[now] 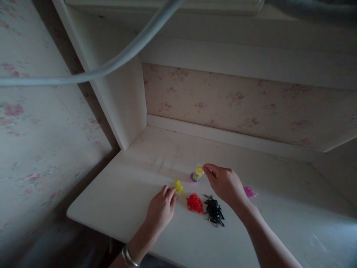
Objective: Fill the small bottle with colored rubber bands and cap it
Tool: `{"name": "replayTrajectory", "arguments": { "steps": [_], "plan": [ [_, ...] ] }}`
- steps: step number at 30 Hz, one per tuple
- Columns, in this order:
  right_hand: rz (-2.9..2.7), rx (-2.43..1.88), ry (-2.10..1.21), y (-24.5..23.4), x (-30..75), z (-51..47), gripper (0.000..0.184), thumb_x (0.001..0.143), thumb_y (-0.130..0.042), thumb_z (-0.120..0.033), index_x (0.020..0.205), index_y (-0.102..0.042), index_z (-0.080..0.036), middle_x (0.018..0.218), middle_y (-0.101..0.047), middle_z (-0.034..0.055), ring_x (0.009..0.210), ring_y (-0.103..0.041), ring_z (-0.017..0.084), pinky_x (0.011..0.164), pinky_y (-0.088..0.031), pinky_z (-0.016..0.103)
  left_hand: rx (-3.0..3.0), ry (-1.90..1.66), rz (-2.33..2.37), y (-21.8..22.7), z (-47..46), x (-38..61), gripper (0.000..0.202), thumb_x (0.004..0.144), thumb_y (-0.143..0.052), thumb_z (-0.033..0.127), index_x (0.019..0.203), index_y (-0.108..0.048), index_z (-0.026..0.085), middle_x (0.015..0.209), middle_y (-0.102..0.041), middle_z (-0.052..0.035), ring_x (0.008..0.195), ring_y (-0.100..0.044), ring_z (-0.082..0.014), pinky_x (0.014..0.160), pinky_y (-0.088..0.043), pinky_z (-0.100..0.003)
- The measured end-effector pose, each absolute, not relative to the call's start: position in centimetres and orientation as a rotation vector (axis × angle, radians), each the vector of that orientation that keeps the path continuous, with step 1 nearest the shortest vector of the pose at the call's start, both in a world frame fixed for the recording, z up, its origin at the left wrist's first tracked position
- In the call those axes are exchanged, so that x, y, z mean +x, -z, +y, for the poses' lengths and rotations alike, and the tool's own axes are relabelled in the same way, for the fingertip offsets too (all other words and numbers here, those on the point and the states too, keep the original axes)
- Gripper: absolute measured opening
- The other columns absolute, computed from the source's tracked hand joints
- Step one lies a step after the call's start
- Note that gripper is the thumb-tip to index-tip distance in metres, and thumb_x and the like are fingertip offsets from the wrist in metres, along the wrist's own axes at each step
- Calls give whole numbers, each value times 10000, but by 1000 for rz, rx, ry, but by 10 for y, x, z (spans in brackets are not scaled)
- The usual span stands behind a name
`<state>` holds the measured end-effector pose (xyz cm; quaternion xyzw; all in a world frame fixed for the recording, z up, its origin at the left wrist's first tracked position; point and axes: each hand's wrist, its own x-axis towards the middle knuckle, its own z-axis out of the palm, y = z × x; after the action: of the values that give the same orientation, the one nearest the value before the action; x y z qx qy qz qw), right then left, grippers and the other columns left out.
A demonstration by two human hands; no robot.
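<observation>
A small clear jar (196,174) stands on the white desk, with blue, pink and yellow inside. My right hand (223,182) is closed in a pinch at the jar's rim; what is between its fingertips is too small to tell. My left hand (161,206) has its fingers curled together against the near left edge of a yellow pile of small rubber bands (178,187), and what they pinch is hidden. A red pile of rubber bands (195,203) lies between my hands. Beside it, under my right wrist, is a black pile of bands (214,211).
Something small and pink (249,192) lies right of my right forearm on the white desk (111,197). A pale cable (119,61) crosses the upper left, close to the camera. A side panel (117,82) and a shelf (195,22) frame the desk.
</observation>
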<state>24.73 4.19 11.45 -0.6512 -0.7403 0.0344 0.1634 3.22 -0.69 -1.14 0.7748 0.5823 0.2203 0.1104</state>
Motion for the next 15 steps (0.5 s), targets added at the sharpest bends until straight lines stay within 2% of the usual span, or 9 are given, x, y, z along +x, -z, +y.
{"name": "replayTrajectory", "arguments": {
  "steps": [9,15],
  "plan": [
    [-2191,-1912,-72,-114,249,53,294,910,-434,-352,928,-726,-315,785,-732,-7,693,-664,146,576,-358,205,2269,-646,1727,14,-6,32,212,937,-409,213,1037,-594,238,926,-600,-45,787,-627,-158,703,-488,-241],
    [-2009,-1818,-75,-116,253,51,305,893,-456,-367,1002,-729,-284,772,-735,18,681,-664,154,596,-403,204,2237,-603,1737,9,-3,31,144,921,-444,198,937,-587,212,919,-590,-38,774,-618,-154,698,-472,-242]
  ]
}}
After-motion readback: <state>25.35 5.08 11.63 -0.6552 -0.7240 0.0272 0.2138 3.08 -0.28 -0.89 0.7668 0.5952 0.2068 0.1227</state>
